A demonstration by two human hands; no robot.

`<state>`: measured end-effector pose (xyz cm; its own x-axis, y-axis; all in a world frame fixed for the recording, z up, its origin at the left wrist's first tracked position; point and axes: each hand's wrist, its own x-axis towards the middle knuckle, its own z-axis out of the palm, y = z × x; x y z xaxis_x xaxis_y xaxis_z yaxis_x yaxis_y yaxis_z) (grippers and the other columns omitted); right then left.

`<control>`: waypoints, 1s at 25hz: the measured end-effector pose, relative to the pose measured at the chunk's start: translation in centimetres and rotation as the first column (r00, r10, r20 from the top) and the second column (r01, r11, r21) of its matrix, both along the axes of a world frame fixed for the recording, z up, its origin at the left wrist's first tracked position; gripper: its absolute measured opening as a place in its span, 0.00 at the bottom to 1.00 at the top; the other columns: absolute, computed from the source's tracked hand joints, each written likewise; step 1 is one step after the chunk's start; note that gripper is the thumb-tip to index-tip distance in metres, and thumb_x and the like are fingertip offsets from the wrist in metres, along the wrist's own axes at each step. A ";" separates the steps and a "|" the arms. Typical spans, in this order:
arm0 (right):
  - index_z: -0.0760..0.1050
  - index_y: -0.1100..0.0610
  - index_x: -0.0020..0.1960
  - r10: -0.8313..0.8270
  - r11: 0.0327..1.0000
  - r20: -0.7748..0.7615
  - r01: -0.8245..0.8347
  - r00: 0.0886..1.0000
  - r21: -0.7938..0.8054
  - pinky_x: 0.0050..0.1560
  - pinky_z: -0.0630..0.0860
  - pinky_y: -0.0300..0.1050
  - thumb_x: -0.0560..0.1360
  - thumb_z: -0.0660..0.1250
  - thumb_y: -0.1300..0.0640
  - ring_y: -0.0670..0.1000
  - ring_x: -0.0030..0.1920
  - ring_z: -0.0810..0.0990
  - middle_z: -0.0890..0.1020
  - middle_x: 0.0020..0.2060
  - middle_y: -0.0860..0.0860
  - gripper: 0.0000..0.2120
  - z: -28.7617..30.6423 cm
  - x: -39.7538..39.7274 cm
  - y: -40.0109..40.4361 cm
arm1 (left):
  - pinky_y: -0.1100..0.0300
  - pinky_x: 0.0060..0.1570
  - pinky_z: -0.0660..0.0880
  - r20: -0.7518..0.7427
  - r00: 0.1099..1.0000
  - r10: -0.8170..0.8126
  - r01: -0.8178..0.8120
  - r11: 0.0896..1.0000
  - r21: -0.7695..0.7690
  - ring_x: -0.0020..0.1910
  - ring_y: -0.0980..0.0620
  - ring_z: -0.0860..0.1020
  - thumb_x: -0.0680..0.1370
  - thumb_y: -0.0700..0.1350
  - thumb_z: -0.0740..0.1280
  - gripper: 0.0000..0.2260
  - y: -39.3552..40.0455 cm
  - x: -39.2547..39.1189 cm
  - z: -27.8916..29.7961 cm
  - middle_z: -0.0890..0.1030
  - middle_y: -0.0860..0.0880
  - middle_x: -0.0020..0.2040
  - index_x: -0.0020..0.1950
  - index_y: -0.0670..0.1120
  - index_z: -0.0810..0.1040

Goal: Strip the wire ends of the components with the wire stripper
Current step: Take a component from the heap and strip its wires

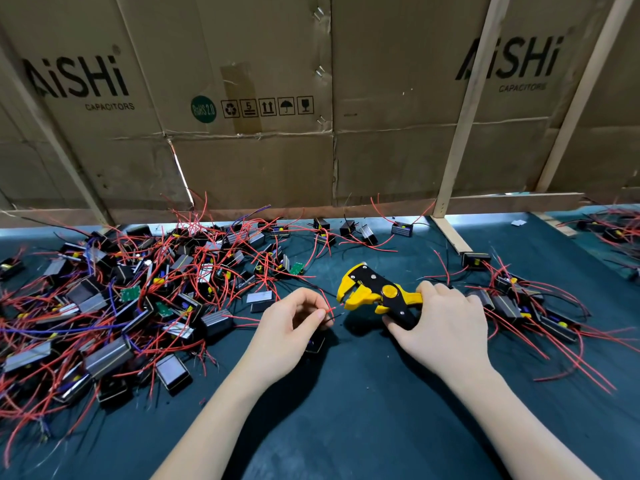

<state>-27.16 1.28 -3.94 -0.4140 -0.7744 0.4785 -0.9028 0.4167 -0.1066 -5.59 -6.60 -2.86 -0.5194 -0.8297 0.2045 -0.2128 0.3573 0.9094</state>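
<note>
Just left of the frame's centre, the left hand (291, 323) is pinching a pair of thin wires (330, 311), one red and one black, between thumb and forefinger, with the short free ends poking out to the right. A small dark component (315, 342) is sitting half hidden under that hand, and the wires seem to be coming from it. These leads are looking light and floppy, so they are probably best pinched close to the tips, as here; held further back, the ends would likely be sagging away from the tool. The insulation is likely soft and the copper inside fine, so a gentle squeeze should be enough.

Right of centre, the right hand (441, 322) is curling around the handles of the yellow and black wire stripper (375, 292), whose jaws are standing apart and facing the wire ends, just beside them but not touching. The tool is looking rigid and fairly light, with the handles giving the natural hold.

A big tangled heap of components (114, 299) is filling the left of the frame, and a smaller pile (526, 303) is lying at right on the dark mat (346, 427). Cardboard boxes (259, 98) are lining the top.
</note>
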 end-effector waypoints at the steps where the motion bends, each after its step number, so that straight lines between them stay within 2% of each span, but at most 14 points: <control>1: 0.73 0.55 0.44 0.010 1.000 -0.014 -0.011 1.000 -0.014 0.45 0.66 0.51 0.64 0.69 0.33 0.58 0.43 0.79 0.79 0.38 0.51 0.26 -0.1 0.2 -0.1 | 0.67 0.47 0.75 -0.003 1.000 0.003 -0.003 1.000 -0.010 0.43 0.56 0.83 0.80 0.34 0.64 0.06 0.1 -0.1 0.0 0.83 0.53 0.38 0.47 0.44 0.77; 4: 0.73 0.57 0.42 0.031 0.999 -0.061 -0.033 0.998 -0.035 0.43 0.65 0.51 0.61 0.73 0.36 0.58 0.39 0.78 0.79 0.35 0.53 0.26 -0.3 0.5 -0.2 | 0.67 0.45 0.74 -0.009 1.000 0.022 -0.023 0.999 -0.048 0.42 0.54 0.83 0.79 0.35 0.66 0.06 0.3 -0.2 0.0 0.83 0.51 0.38 0.47 0.45 0.77; 9: 0.74 0.58 0.41 0.041 0.998 -0.092 -0.045 0.995 -0.048 0.42 0.66 0.51 0.58 0.76 0.38 0.58 0.37 0.78 0.78 0.34 0.53 0.26 -0.3 0.5 -0.1 | 0.52 0.52 0.76 -0.002 0.997 0.079 -0.078 0.993 -0.092 0.44 0.50 0.83 0.77 0.37 0.68 0.07 0.4 -0.2 -0.1 0.85 0.50 0.38 0.46 0.47 0.72; 12: 0.72 0.57 0.39 0.051 0.997 -0.106 -0.057 0.993 -0.054 0.42 0.65 0.50 0.58 0.76 0.38 0.58 0.36 0.77 0.78 0.34 0.52 0.26 -0.2 0.6 -0.1 | 0.56 0.52 0.75 -0.001 0.996 0.085 -0.084 0.991 -0.107 0.43 0.52 0.83 0.77 0.37 0.69 0.07 0.7 -0.4 -0.1 0.85 0.50 0.37 0.45 0.46 0.72; 18: 0.71 0.56 0.37 0.069 0.996 -0.122 -0.076 0.990 -0.048 0.42 0.65 0.50 0.58 0.76 0.37 0.57 0.35 0.77 0.77 0.32 0.51 0.25 -0.1 0.7 0.1 | 0.68 0.44 0.73 -0.032 0.995 0.097 -0.100 0.990 -0.102 0.40 0.52 0.83 0.75 0.35 0.69 0.07 1.0 -0.8 0.1 0.85 0.48 0.38 0.43 0.44 0.74; 25: 0.67 0.55 0.31 0.084 0.994 -0.132 -0.092 0.988 -0.059 0.37 0.65 0.48 0.56 0.78 0.38 0.57 0.27 0.76 0.74 0.24 0.51 0.26 0.3 0.8 0.1 | 0.64 0.48 0.74 -0.019 0.996 0.091 -0.092 0.992 -0.084 0.41 0.54 0.83 0.75 0.36 0.69 0.07 0.8 -0.7 -0.1 0.85 0.50 0.37 0.43 0.45 0.73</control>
<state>-26.37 1.43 -3.66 -0.2768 -0.7707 0.5739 -0.9436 0.3308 -0.0108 -6.25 -5.76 -2.97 -0.4383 -0.8529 0.2835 -0.2348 0.4132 0.8798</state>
